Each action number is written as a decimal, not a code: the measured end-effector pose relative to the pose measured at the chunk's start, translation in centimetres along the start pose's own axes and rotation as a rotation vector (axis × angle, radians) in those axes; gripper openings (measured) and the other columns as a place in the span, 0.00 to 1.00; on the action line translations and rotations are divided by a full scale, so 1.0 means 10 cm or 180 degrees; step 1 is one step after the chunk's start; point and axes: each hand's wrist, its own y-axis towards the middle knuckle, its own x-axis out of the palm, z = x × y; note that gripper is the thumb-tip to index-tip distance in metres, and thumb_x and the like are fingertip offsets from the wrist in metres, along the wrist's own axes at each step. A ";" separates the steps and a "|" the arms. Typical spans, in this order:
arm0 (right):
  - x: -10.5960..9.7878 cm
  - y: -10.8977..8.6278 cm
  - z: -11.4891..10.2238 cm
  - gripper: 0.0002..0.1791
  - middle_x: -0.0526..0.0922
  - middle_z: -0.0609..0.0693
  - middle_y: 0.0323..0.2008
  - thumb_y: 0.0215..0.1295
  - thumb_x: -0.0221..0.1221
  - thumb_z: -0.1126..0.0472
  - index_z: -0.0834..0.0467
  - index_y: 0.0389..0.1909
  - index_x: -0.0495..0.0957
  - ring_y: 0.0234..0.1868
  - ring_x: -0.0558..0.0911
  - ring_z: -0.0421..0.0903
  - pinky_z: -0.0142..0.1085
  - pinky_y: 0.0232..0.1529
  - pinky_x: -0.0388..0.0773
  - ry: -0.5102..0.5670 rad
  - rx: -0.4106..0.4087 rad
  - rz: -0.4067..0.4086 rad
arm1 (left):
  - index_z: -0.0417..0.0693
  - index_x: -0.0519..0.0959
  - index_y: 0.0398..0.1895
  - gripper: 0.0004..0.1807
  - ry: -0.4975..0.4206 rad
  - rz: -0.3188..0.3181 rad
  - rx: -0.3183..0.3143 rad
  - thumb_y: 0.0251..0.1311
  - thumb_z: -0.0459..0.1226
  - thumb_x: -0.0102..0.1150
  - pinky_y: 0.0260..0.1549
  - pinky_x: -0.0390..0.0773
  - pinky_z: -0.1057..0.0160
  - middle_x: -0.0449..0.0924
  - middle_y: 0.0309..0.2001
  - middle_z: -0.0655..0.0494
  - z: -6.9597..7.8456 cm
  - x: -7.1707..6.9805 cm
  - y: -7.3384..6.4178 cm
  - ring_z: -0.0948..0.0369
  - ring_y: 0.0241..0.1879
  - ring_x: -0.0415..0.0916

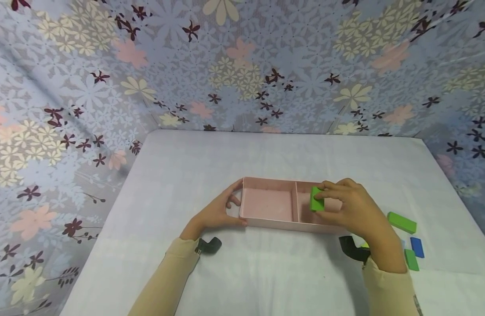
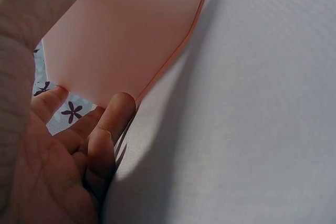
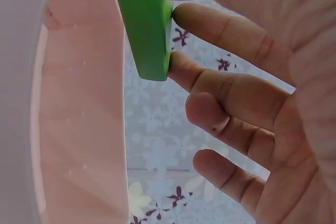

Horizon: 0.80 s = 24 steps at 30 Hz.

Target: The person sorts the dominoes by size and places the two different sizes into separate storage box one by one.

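A pink two-compartment box (image 1: 269, 224) sits lengthwise across the white table. My left hand (image 1: 216, 213) grips its left end, thumb at the near corner and forefinger at the far one; in the left wrist view, curled fingers (image 2: 118, 114) lie against the box's end wall (image 2: 121, 40). Over the right compartment, my right hand (image 1: 353, 206) pinches a green block (image 1: 316, 199) between thumb and fingertips. The right wrist view shows this block (image 3: 146, 32) overlapping the box's side wall (image 3: 86, 119), with the two lower fingers (image 3: 212, 166) off it. My right hand hides part of the right compartment.
Right of the box lie a longer green block (image 1: 402, 222), a blue block (image 1: 417, 247) and another green block (image 1: 411, 260). A yellow-green piece (image 1: 365, 245) is partly hidden by my right wrist. Flowered cloth (image 1: 242, 79) hangs behind the white table (image 1: 266, 281).
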 end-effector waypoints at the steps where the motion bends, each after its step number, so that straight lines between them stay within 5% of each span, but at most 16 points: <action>1: 0.01 0.01 -0.01 0.21 0.80 0.55 0.53 0.38 0.77 0.56 0.48 0.39 0.86 0.45 0.72 0.44 0.48 0.44 0.69 0.0000 -0.0007 -0.0014 | 0.78 0.44 0.73 0.66 -0.0002 0.0004 0.0006 0.31 0.53 0.80 0.45 0.67 0.57 0.53 0.71 0.72 0.00 0.00 0.00 0.67 0.46 0.70; 15: 0.15 0.16 -0.17 0.19 0.81 0.46 0.53 0.41 0.75 0.49 0.46 0.38 0.86 0.45 0.72 0.41 0.50 0.44 0.66 -0.0072 -0.0175 -0.0096 | 0.76 0.44 0.74 0.66 -0.0031 -0.0004 0.0026 0.32 0.52 0.80 0.46 0.67 0.59 0.53 0.72 0.67 0.02 0.00 -0.02 0.66 0.47 0.70; 21: 0.24 0.25 -0.23 0.19 0.82 0.46 0.52 0.39 0.76 0.48 0.45 0.37 0.87 0.42 0.74 0.40 0.40 0.34 0.73 -0.0281 -0.0341 -0.0031 | 0.73 0.43 0.74 0.66 -0.0017 -0.0041 0.0038 0.33 0.52 0.79 0.46 0.67 0.59 0.53 0.72 0.70 0.01 0.00 -0.02 0.67 0.47 0.70; 24: 0.28 0.29 -0.26 0.19 0.81 0.46 0.52 0.41 0.75 0.49 0.44 0.38 0.86 0.44 0.74 0.41 0.41 0.38 0.74 -0.0189 -0.0312 -0.0172 | 0.70 0.43 0.75 0.67 -0.0010 -0.0046 0.0057 0.33 0.51 0.80 0.46 0.67 0.59 0.53 0.72 0.68 0.01 -0.01 -0.01 0.67 0.48 0.70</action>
